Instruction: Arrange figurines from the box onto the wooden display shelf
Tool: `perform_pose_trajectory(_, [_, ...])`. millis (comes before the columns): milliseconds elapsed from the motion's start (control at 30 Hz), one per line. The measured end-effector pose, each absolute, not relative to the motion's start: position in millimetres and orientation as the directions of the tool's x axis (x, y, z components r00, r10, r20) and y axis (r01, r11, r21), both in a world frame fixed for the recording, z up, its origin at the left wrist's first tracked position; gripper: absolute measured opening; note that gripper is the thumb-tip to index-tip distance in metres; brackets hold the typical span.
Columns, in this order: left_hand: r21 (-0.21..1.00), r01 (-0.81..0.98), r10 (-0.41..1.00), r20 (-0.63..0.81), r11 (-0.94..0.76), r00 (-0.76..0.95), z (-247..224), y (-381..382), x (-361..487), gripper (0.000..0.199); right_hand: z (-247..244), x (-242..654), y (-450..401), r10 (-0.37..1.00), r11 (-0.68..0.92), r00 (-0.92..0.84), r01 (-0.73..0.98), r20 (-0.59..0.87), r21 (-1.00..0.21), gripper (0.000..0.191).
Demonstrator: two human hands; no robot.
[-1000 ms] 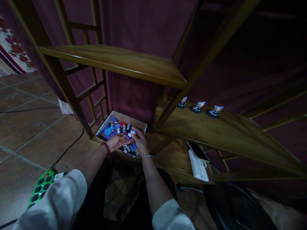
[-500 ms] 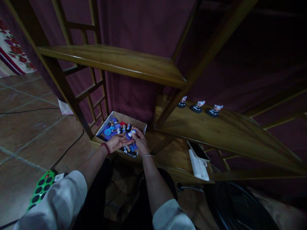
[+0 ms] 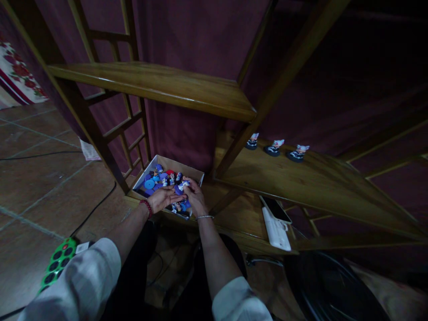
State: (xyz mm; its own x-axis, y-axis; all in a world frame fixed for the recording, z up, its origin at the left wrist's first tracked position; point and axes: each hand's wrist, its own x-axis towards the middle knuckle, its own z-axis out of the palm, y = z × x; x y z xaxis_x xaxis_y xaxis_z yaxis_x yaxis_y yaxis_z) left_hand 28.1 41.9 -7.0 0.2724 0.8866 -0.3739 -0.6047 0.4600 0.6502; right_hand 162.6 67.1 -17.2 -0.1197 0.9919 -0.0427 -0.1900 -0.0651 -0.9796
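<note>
Over an open cardboard box (image 3: 197, 175) on the lower shelf, my right hand (image 3: 195, 196) grips a small white-and-purple figurine (image 3: 182, 186) between thumb and fingers. My left hand (image 3: 163, 199) lies palm up just below and left of it, fingers stretched out, its fingertips close to the figurine's purple base. Several small figurines and blue and purple round bases (image 3: 149, 184) fill the box. Three figurines with white-and-pink heads on dark bases, one of them this figurine (image 3: 297, 153), stand in a row on the shelf to the right.
A wooden shelf board (image 3: 154, 87) juts out above the box. On the lower shelf at the right lie a phone (image 3: 277, 208) and a white object (image 3: 277, 229). A green power strip (image 3: 58, 263) is on the tiled floor at left, with a black chair (image 3: 334, 285) at lower right.
The view has shifted very slightly, so the shelf and its figurines appear a little further left. Both hands keep nearly the same pose around the figurine.
</note>
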Motion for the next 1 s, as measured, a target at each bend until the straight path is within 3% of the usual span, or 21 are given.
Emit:
perform_pose_trajectory(333, [0.616, -0.639, 0.884, -0.388, 0.460, 0.262, -9.6, 43.1, 27.7, 0.005, -15.4, 162.3, 67.0, 0.991, -0.046, -0.129, -0.188, -0.022, -0.981, 0.033])
perform_pose_trajectory(1000, [0.673, -0.617, 0.911, -0.347, 0.408, 0.224, -11.3, 42.2, 27.9, 0.015, -20.0, 164.8, 67.1, 0.985, -0.042, -0.172, -0.147, -0.016, -0.988, 0.033])
